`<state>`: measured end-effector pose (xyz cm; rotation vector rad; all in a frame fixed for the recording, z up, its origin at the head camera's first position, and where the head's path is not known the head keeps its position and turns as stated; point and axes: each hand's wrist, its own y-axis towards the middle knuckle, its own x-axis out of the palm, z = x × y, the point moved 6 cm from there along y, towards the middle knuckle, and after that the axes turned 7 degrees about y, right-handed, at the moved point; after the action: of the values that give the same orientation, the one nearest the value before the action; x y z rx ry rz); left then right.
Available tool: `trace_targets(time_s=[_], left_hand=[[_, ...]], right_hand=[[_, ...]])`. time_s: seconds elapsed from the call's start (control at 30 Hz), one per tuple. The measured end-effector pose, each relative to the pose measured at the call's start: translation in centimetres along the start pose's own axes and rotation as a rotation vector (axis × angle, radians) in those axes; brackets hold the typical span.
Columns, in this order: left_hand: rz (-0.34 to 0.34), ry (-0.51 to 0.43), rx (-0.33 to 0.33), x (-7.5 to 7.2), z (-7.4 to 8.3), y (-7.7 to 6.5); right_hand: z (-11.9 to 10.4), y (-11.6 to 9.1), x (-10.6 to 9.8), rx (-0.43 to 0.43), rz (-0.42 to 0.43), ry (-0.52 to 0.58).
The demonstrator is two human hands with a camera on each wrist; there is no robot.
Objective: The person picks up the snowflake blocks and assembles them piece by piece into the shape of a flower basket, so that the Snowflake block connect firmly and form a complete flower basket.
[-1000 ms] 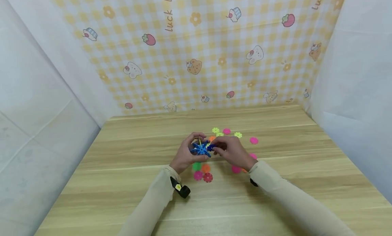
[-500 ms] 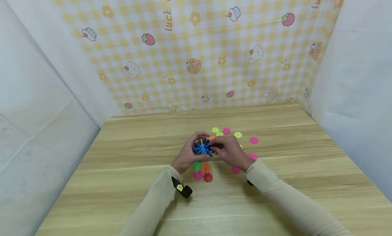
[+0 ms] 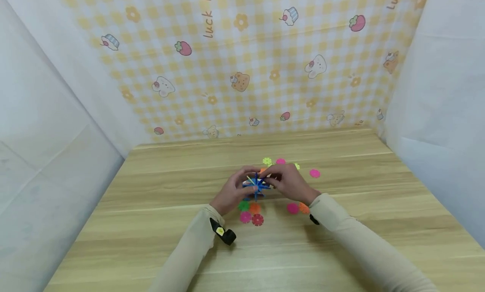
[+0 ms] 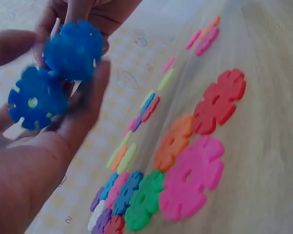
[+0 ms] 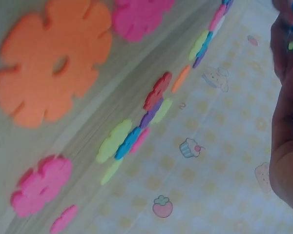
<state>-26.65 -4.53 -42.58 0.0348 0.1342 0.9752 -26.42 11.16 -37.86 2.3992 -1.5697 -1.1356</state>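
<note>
My left hand [image 3: 232, 192] holds a cluster of interlocking blue snowflake discs [image 3: 258, 187] above the table, its fingers and thumb around the cluster. A thin yellow disc [image 3: 250, 180] shows edge-on in it. From the right, my right hand [image 3: 289, 181] pinches a dark blue disc [image 3: 262, 180] at the cluster's upper right side; its fingers partly cover the disc. Two round blue faces, an upper disc [image 4: 75, 48] and a lower disc [image 4: 36, 97], stand out in the left wrist view. At the right wrist view's edge, the right hand [image 5: 289, 141] hides most of the cluster.
Loose snowflake discs lie around the hands: a green disc [image 3: 243, 206], an orange disc [image 3: 255, 208], a red disc [image 3: 257, 219] and a pink disc [image 3: 293, 208]. Another pink disc [image 3: 314, 173] lies farther right. A checked cloth [image 3: 242, 52] hangs behind the wooden table [image 3: 151, 224].
The blue cluster has turned in the left hand and shifted slightly right. My right hand, with the dark blue disc, has gone from the cluster's right side to its upper right.
</note>
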Motion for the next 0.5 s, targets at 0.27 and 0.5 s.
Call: trace_targets(time_s=[0.27, 0.5], left_hand=[[0.109, 0.109, -0.051, -1.0, -0.6, -0.2], [0.244, 0.083, -0.132, -2.2, -0.9, -0.3]], right_hand=[[1.0, -1.3, -1.4, 0.116, -0.164, -0.118], [2.4, -4.0, -1.4, 0.276, -0.436, -0.346]])
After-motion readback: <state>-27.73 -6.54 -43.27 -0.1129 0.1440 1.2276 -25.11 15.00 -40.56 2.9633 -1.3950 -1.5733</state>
